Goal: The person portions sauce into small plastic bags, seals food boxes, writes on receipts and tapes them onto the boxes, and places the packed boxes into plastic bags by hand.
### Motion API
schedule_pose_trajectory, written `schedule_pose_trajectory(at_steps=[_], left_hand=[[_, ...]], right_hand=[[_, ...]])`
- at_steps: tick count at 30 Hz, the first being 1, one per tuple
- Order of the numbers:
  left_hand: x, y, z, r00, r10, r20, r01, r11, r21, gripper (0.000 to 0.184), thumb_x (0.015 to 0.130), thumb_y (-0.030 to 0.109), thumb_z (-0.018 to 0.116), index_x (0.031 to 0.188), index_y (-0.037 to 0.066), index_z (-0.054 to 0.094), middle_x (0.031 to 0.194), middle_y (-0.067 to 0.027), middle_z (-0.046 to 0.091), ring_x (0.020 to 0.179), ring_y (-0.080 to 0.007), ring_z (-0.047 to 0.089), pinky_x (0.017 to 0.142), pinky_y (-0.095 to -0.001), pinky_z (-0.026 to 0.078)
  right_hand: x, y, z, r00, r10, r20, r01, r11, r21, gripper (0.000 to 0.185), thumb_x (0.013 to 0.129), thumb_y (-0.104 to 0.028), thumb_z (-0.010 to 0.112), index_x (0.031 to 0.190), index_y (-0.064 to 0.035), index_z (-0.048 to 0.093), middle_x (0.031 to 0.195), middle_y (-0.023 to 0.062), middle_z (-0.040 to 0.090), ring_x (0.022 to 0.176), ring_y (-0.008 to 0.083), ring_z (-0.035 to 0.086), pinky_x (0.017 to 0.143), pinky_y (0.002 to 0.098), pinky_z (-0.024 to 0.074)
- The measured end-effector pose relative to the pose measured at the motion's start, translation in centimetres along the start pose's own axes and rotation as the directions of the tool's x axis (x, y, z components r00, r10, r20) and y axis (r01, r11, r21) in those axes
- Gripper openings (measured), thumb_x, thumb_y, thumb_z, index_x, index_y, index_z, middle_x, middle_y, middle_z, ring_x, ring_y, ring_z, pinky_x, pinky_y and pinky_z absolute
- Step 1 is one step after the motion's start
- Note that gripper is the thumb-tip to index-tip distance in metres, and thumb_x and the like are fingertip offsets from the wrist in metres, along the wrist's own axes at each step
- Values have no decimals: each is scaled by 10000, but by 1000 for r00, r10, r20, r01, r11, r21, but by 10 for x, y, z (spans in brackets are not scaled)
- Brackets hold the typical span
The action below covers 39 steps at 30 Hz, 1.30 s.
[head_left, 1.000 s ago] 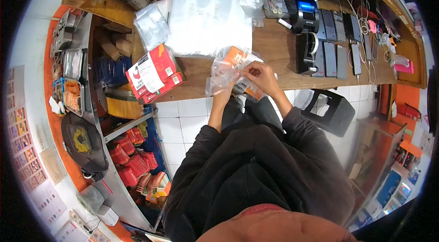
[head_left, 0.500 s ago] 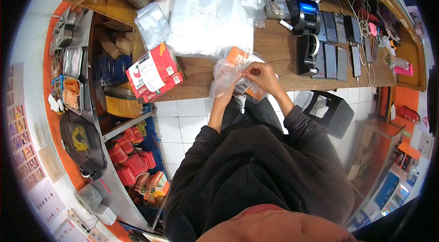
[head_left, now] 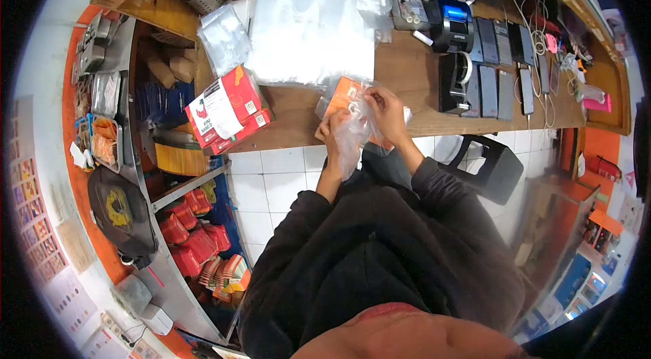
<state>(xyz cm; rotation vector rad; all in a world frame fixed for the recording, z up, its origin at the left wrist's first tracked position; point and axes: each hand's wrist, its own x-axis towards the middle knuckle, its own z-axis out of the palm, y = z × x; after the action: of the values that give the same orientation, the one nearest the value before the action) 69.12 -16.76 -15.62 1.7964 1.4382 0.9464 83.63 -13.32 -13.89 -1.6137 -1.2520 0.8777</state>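
Note:
At the table's front edge, a clear plastic bag (head_left: pixel 350 148) is bunched around an orange box (head_left: pixel 344 94). My left hand (head_left: pixel 331 129) is closed around the left side of the bagged box, fingers curled over the plastic. On the other side, my right hand (head_left: pixel 386 115) pinches the bag's plastic near the upper right of the box. Loose plastic hangs down between both wrists. The crumpled bag hides part of the box and some of my fingertips.
Red boxes (head_left: pixel 227 111) with a white paper slip stand to the left. A stack of clear plastic sheets (head_left: pixel 308 26) lies behind my hands. On the right are a tape dispenser (head_left: pixel 456 81), a label printer (head_left: pixel 453 23) and several phones (head_left: pixel 488 91).
My left hand has shifted from near the right fingertips to the left side of the box. The box now shows more orange, and the loose plastic has swung down between my wrists.

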Motion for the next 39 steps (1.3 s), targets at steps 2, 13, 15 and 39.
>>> schedule_pose_trajectory(at_steps=[2, 13, 15, 39], left_hand=[[-6, -19, 9, 991, 24, 133, -39, 993, 112, 482, 739, 174, 669, 1186, 89, 512, 1165, -94, 515, 1148, -309, 343, 970, -451, 200], [49, 63, 92, 836, 521, 173, -463, 838, -288, 331, 674, 69, 573, 991, -21, 602, 1001, -156, 590, 954, -366, 538, 871, -444, 418], [76, 84, 98, 803, 523, 284, -451, 846, -283, 408, 690, 92, 607, 1080, -21, 568, 1075, -187, 557, 1046, -374, 499, 924, -450, 385], [164, -55, -9, 853, -269, -447, -109, 746, -657, 151, 934, 19, 413, 895, -9, 556, 866, -73, 609, 864, -144, 577, 809, -259, 427]], right_hand=[[-6, 1, -8, 994, 104, -30, -102, 993, 54, 103, 867, -58, 628, 901, 38, 614, 807, 52, 640, 745, 113, 592, 686, 261, 479], [-94, 66, -75, 972, -214, -100, 108, 781, -616, 477, 740, -185, 722, 1120, 26, 524, 1150, 276, 518, 1077, 441, 490, 870, 471, 399], [-81, 84, -74, 975, -145, -167, 20, 811, -585, 449, 755, -173, 712, 1113, 26, 529, 1173, 289, 509, 1097, 455, 479, 852, 470, 402], [231, 12, 112, 800, -191, 569, 303, 947, -107, 139, 805, -170, 716, 849, -38, 721, 669, 57, 603, 612, 107, 506, 594, 274, 436]])
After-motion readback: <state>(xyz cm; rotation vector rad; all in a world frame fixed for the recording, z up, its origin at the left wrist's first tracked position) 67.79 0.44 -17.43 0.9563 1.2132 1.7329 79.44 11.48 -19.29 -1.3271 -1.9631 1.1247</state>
